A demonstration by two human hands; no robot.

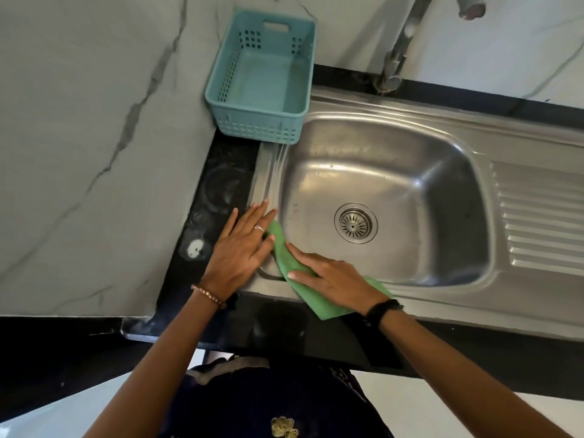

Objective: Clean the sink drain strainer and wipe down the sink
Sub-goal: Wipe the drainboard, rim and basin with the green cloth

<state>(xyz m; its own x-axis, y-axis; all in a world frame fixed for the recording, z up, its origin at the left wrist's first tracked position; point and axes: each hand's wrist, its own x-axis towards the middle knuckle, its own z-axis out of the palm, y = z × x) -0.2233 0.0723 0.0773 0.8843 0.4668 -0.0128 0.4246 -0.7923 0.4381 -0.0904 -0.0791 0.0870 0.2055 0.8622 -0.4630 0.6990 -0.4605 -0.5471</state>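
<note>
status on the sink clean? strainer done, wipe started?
Looks done: the strainer sits seated in the drain, no debris visible on it. In hand: the right hand presses a green cloth flat on the sink rim at its near-left corner, and the left hand rests flat beside it. Left: the basin still shows droplets, and the ribbed draining board and the far rim are away from the cloth.
</note>
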